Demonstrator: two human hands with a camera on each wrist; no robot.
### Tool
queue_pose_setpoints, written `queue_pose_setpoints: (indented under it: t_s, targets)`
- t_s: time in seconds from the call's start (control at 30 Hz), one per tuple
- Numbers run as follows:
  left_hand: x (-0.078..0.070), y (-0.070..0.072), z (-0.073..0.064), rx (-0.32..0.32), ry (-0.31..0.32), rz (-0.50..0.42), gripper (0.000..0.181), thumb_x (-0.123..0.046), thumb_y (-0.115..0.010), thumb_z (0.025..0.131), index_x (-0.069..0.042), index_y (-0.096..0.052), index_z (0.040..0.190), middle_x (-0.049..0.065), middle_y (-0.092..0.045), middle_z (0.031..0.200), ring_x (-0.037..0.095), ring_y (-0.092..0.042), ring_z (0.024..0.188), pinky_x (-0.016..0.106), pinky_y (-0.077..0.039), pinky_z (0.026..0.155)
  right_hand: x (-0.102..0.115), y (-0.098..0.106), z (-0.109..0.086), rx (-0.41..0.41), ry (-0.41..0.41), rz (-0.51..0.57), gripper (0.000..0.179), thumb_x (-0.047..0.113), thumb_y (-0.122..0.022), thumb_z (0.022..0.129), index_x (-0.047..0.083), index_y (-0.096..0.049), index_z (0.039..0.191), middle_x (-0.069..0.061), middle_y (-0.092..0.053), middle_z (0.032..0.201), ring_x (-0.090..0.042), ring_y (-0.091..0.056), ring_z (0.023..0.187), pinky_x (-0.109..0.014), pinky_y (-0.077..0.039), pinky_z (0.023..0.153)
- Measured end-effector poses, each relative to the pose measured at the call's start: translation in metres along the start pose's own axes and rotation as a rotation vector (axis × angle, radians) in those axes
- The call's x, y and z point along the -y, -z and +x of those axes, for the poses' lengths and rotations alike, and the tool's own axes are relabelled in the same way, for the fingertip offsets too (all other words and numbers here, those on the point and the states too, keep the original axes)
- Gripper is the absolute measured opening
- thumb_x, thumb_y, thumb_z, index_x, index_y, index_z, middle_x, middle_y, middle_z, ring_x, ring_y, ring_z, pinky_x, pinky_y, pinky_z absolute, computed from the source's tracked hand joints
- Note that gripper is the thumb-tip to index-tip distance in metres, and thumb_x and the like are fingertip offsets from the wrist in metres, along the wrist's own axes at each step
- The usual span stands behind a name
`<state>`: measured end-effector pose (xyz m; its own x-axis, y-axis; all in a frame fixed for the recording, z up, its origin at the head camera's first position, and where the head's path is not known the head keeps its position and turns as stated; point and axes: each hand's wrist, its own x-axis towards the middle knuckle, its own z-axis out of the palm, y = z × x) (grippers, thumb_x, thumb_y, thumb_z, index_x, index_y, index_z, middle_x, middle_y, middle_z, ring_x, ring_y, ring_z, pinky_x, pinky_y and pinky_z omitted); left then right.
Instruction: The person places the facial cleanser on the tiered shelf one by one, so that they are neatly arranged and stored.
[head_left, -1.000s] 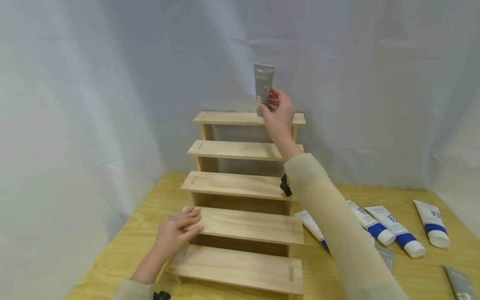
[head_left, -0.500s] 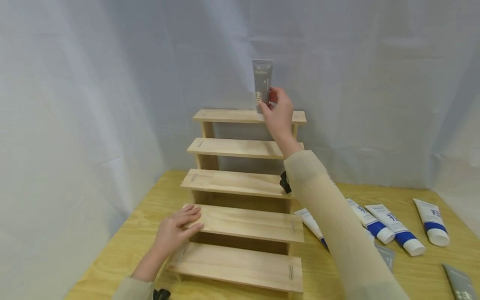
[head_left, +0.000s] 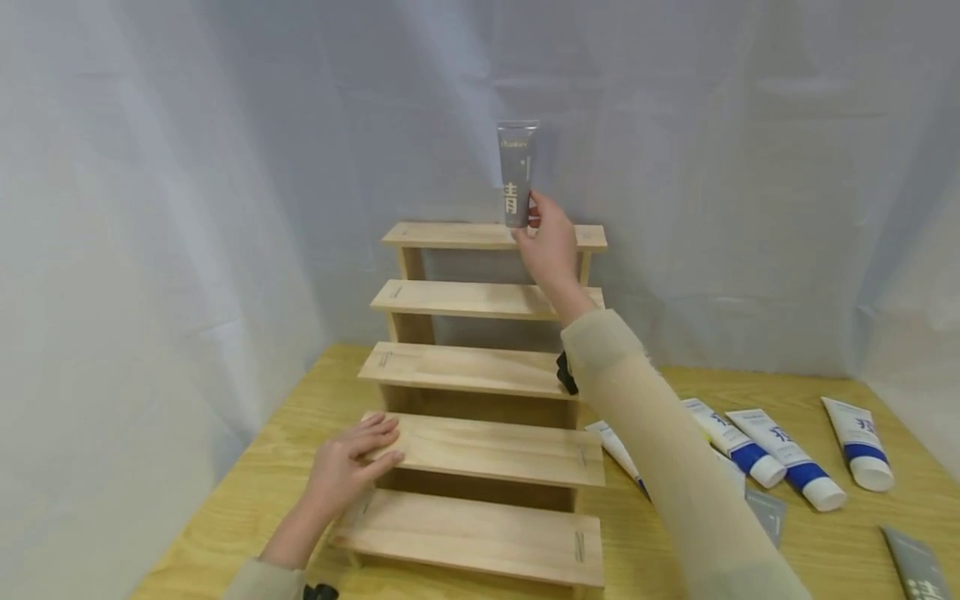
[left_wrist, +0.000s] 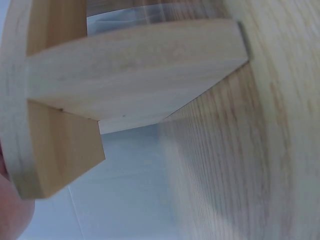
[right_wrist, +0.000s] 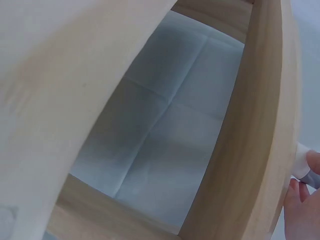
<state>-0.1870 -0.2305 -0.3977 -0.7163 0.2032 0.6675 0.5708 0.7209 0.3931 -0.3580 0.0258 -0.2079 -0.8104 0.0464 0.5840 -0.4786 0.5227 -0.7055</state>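
Observation:
A grey squeeze tube [head_left: 515, 167] with pale lettering stands upright, cap down, at the top step of a wooden stepped rack [head_left: 480, 450]. My right hand [head_left: 551, 246] pinches it low down, thumb in front and fingers at its right side. In the right wrist view the tube's white cap [right_wrist: 301, 161] shows between thumb and fingers, right at the board's edge. My left hand [head_left: 348, 467] rests on the left end of the second step from the bottom, fingers loosely extended. Only a bit of that hand appears at the left wrist view's edge, beside the rack's side.
Several white tubes with blue bands [head_left: 787, 454] lie on the wooden table [head_left: 247, 500] right of the rack. A grey tube [head_left: 917, 567] lies near the right front, another [head_left: 767, 512] partly behind my right sleeve. A pale sheet [head_left: 675, 167] hangs behind the rack.
The grey tube has shifted slightly left and stands straighter, its front turned more toward me. My right hand has slid lower on it. My left hand has stayed in place.

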Motion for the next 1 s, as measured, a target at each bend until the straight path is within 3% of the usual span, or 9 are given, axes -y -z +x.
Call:
queue_pose_setpoints:
  t_s: [0.2, 0.43, 0.67, 0.77, 1.0]
  targets:
    - [-0.001, 0.001, 0.0, 0.005, 0.018, 0.0, 0.032, -0.015, -0.076, 0.067, -0.001, -0.068, 0.094, 0.005, -0.063, 0.104, 0.027, -0.055, 0.103, 0.039, -0.046, 0.081, 0.0, -0.005, -0.001, 0.001, -0.031, -0.12, 0.049, 0.017, -0.063, 0.081, 0.014, -0.047, 0.127, 0.0, -0.059, 0.11, -0.013, -0.054, 0.096, -0.026, -0.044, 0.082]
    - [0.0, 0.002, 0.0, 0.0, 0.007, 0.0, 0.032, -0.015, -0.076, 0.067, 0.0, -0.068, 0.094, 0.006, -0.063, 0.104, 0.027, -0.055, 0.103, 0.042, -0.046, 0.081, 0.0, -0.012, -0.002, -0.051, -0.034, -0.2, 0.035, 0.023, -0.062, 0.082, 0.012, -0.056, 0.114, 0.001, -0.062, 0.107, -0.014, -0.057, 0.092, -0.03, -0.043, 0.079]
    - [0.001, 0.0, 0.001, -0.013, -0.007, 0.003, 0.031, -0.015, -0.076, 0.066, -0.001, -0.068, 0.093, 0.005, -0.064, 0.102, 0.027, -0.056, 0.102, 0.039, -0.044, 0.082, 0.001, -0.013, -0.002, -0.069, -0.046, -0.251, 0.034, 0.025, -0.062, 0.082, 0.011, -0.057, 0.113, 0.0, -0.063, 0.106, -0.016, -0.057, 0.092, -0.033, -0.043, 0.077]
    - [0.001, -0.002, 0.002, -0.014, -0.017, 0.001, 0.031, -0.015, -0.076, 0.066, 0.0, -0.068, 0.093, 0.006, -0.064, 0.103, 0.027, -0.056, 0.102, 0.037, -0.044, 0.082, 0.001, -0.009, -0.002, -0.066, -0.069, -0.206, 0.037, 0.022, -0.064, 0.08, 0.008, -0.056, 0.114, -0.003, -0.062, 0.108, -0.018, -0.057, 0.095, -0.032, -0.042, 0.082]
    - [0.0, -0.005, 0.005, -0.014, -0.03, -0.016, 0.031, -0.014, -0.076, 0.066, 0.0, -0.068, 0.093, 0.006, -0.064, 0.102, 0.027, -0.056, 0.101, 0.037, -0.044, 0.082, -0.001, 0.009, -0.004, 0.0, -0.098, 0.021, 0.046, 0.015, -0.067, 0.079, 0.002, -0.051, 0.12, -0.01, -0.056, 0.117, -0.02, -0.053, 0.106, -0.024, -0.041, 0.09]
